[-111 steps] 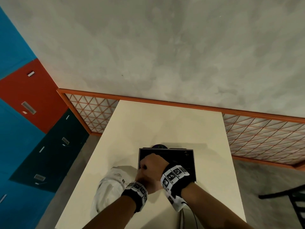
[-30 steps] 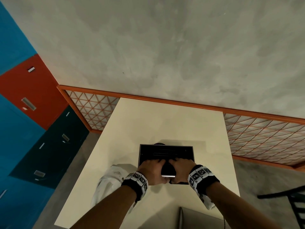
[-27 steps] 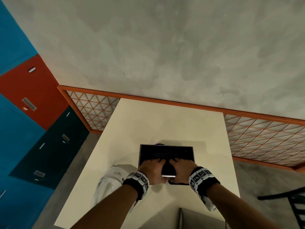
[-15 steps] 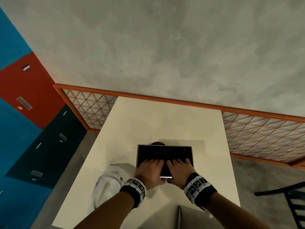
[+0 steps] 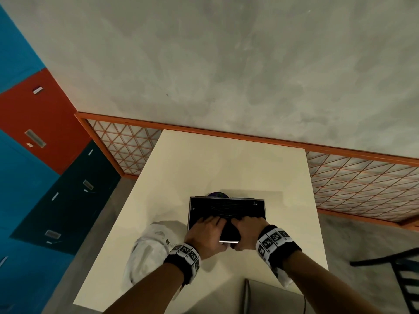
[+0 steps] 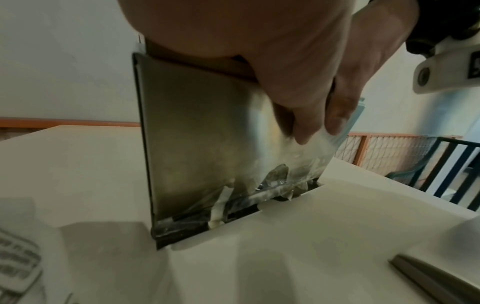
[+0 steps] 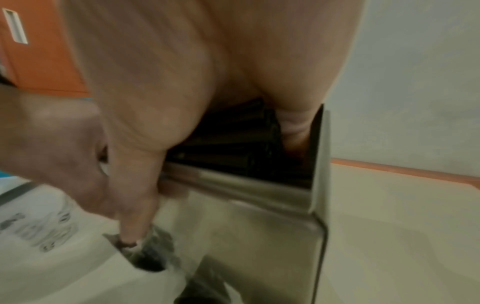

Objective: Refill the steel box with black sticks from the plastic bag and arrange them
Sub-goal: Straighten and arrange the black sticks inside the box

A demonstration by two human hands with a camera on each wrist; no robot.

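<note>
The steel box stands on the cream table, filled with black sticks lying crosswise. My left hand and right hand sit side by side on the near wall. Their fingers reach over the rim onto the sticks. In the left wrist view both thumbs press the outer steel wall. In the right wrist view, sticks fill the box to the rim and one finger dips beside the right wall. The crumpled white plastic bag lies left of the box, untouched.
A grey steel piece lies at the table's near edge. A dark round object peeks out behind the box. A black chair stands at the right. An orange lattice railing runs behind the table.
Earlier my right hand reached into the box while the left stayed by the bag. Now both hands hold the near wall, and over the last second their fingers slid farther over the sticks.
</note>
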